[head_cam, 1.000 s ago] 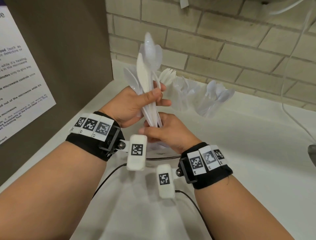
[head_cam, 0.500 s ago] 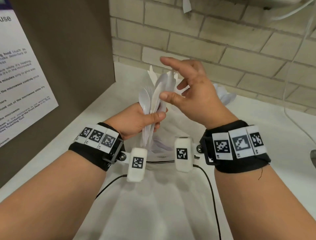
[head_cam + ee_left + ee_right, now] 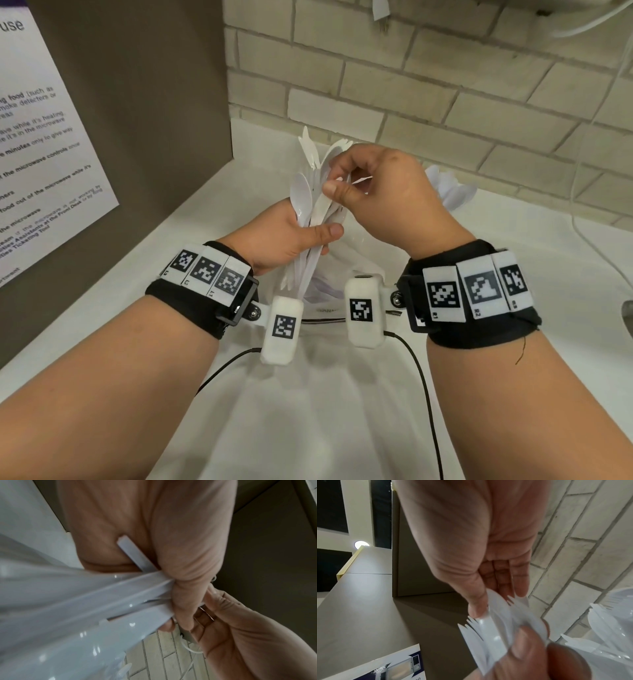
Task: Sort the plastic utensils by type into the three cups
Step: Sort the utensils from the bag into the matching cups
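Observation:
My left hand (image 3: 308, 240) grips a bundle of white plastic utensils (image 3: 310, 205) by the handles, heads up, above the counter. The bundle holds spoons, forks and knives. In the left wrist view the handles (image 3: 106, 596) fan out from my curled fingers (image 3: 187, 588). My right hand (image 3: 337, 186) is over the bundle's top, thumb and curled fingers pinching the utensil heads (image 3: 498, 615); I cannot tell which single piece they hold. A clear cup with spoons (image 3: 452, 188) stands behind my right hand, partly hidden. More cups with utensils (image 3: 607, 622) show in the right wrist view.
The white counter (image 3: 513, 274) ends at a brick wall (image 3: 445, 85) behind. A brown panel with a printed notice (image 3: 41, 154) closes off the left side. A white cable (image 3: 599, 240) hangs at the right. Clear plastic (image 3: 329, 291) lies under my hands.
My right hand left the bundle's lower end, rose with fingers spread, and now has come down pinching the utensil heads. My left hand lowered the bundle slightly.

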The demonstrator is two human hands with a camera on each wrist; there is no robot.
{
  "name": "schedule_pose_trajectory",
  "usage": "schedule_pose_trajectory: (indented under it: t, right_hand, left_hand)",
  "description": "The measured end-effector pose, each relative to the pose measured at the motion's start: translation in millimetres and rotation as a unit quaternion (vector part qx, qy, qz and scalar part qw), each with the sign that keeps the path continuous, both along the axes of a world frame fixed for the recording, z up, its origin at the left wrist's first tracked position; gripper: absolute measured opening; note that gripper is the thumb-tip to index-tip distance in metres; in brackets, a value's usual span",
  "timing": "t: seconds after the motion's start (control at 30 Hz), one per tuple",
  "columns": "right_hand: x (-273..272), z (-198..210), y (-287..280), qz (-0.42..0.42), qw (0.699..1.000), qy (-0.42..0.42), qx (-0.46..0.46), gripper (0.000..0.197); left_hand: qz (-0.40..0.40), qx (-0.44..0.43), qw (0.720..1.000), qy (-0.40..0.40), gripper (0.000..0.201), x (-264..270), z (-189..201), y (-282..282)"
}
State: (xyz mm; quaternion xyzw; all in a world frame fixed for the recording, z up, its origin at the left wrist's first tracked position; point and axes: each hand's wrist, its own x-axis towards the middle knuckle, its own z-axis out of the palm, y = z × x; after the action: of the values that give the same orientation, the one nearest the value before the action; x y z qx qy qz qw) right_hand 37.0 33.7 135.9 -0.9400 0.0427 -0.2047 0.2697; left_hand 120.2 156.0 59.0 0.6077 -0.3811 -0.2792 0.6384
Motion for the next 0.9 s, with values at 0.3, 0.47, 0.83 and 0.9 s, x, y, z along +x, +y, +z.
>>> schedule_pose_trajectory:
  t: [0.3, 0.47, 0.83, 0.9]
  right_hand:
    - [0.9, 16.5, 6.1, -0.045, 0.923, -0.226, 0.307, 0.012]
    - [-7.5, 48.4, 5.2, 0.015, 0.856, -0.354, 0.377, 0.012]
    - [-2.8, 17.0, 7.5, -0.083, 0.979, 0.128, -0.134, 0.032]
    - [-0.8, 14.1, 7.8, -0.091, 0.980, 0.121, -0.127, 0.031]
  left_hand:
    - [0.014, 0.053, 0.998, -0.039, 0.010, 0.7, -10.6, 1.8]
    - [0.010, 0.055, 0.998, -0.028, 0.027, -0.6, -11.2, 1.0]
    - [0.048, 0.058, 0.996, -0.053, 0.013, 2.8, -11.5, -2.5]
    - [0.050, 0.059, 0.995, -0.064, 0.014, 3.2, -11.2, -1.9]
